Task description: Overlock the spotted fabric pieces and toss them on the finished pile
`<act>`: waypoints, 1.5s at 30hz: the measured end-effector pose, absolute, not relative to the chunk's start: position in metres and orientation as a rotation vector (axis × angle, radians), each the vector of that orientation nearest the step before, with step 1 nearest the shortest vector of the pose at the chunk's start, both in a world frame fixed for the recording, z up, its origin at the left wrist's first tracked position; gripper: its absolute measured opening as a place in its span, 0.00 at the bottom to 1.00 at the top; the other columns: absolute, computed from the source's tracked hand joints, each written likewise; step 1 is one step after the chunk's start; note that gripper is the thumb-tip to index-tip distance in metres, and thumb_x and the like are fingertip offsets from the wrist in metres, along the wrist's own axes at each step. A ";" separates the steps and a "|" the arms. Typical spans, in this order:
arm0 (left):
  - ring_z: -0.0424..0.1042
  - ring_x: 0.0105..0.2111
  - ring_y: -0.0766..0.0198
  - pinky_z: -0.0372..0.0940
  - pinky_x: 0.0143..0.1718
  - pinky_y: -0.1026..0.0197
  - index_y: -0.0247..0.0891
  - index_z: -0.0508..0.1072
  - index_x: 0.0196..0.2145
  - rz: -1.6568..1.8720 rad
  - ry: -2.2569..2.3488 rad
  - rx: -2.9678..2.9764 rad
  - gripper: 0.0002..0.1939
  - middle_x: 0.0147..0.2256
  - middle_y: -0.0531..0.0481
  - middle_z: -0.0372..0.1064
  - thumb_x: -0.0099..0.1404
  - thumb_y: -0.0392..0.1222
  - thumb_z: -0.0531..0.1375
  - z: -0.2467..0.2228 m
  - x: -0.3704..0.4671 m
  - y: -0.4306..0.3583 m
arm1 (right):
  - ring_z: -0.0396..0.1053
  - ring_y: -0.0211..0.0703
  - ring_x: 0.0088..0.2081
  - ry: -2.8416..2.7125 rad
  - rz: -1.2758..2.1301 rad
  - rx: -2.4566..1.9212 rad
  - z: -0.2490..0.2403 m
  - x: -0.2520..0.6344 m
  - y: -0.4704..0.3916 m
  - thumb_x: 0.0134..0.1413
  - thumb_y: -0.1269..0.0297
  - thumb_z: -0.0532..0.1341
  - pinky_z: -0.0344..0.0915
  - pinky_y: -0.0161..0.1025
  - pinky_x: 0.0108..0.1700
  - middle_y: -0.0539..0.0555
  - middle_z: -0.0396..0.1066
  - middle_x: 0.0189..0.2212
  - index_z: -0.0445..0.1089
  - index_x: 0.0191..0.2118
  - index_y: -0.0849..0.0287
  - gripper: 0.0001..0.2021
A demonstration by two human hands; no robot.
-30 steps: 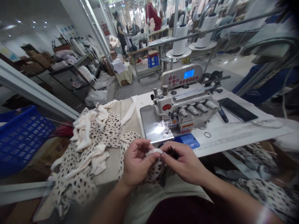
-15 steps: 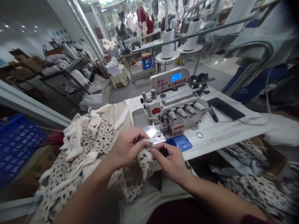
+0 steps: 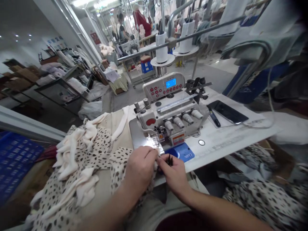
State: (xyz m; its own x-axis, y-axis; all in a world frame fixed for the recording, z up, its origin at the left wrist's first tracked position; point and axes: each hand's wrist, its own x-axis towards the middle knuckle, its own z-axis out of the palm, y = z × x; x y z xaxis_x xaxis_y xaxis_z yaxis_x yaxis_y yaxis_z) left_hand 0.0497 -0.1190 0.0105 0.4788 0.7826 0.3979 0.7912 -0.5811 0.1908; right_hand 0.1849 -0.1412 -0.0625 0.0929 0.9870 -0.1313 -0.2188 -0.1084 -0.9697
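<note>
My left hand (image 3: pixel 141 165) is closed on a cream fabric piece (image 3: pixel 117 165) with black spots, just in front of the overlock sewing machine (image 3: pixel 154 112). Fingertips of my right hand (image 3: pixel 175 175) meet the left ones and pinch the edge of the same fabric. A dark pointed tool (image 3: pixel 170 159), which looks like thread snips, is tucked in the right palm. The lit needle area (image 3: pixel 152 141) lies right behind my fingers. The fabric edge between the fingertips is mostly hidden by my left hand.
A heap of spotted fabric (image 3: pixel 98 152) with cream trims covers the table's left side. To the right lie a phone (image 3: pixel 227 111), a cutter knife (image 3: pixel 214 117) and a small ring (image 3: pixel 201 142). Thread cones (image 3: pixel 161 48) stand behind. A blue crate (image 3: pixel 18 163) is at far left.
My left hand has turned knuckles-up and now covers more of the fabric edge. The spotted fabric beside it has spread onto the table at left. The view has shifted slightly.
</note>
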 end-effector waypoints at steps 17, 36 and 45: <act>0.70 0.45 0.51 0.70 0.43 0.48 0.32 0.74 0.50 -0.860 -1.199 -2.399 0.20 0.48 0.35 0.74 0.60 0.26 0.65 -0.031 0.057 -0.139 | 0.64 0.38 0.24 -1.838 1.179 -1.291 -0.010 0.279 -0.122 0.71 0.56 0.45 0.59 0.36 0.31 0.49 0.68 0.21 0.65 0.23 0.58 0.25; 0.71 0.41 0.52 0.69 0.38 0.49 0.31 0.76 0.46 -0.989 -1.152 -2.380 0.19 0.46 0.35 0.76 0.57 0.24 0.68 -0.034 0.055 -0.137 | 0.65 0.44 0.25 -2.430 0.044 -1.337 -0.006 0.249 -0.111 0.63 0.69 0.57 0.48 0.41 0.29 0.53 0.69 0.24 0.69 0.28 0.58 0.11; 0.72 0.40 0.53 0.69 0.38 0.50 0.32 0.76 0.45 -0.917 -1.183 -2.402 0.14 0.46 0.36 0.77 0.61 0.26 0.65 -0.026 0.057 -0.137 | 0.66 0.46 0.25 -2.460 -0.041 -1.331 -0.006 0.249 -0.111 0.59 0.72 0.59 0.49 0.42 0.29 0.53 0.68 0.23 0.69 0.28 0.57 0.09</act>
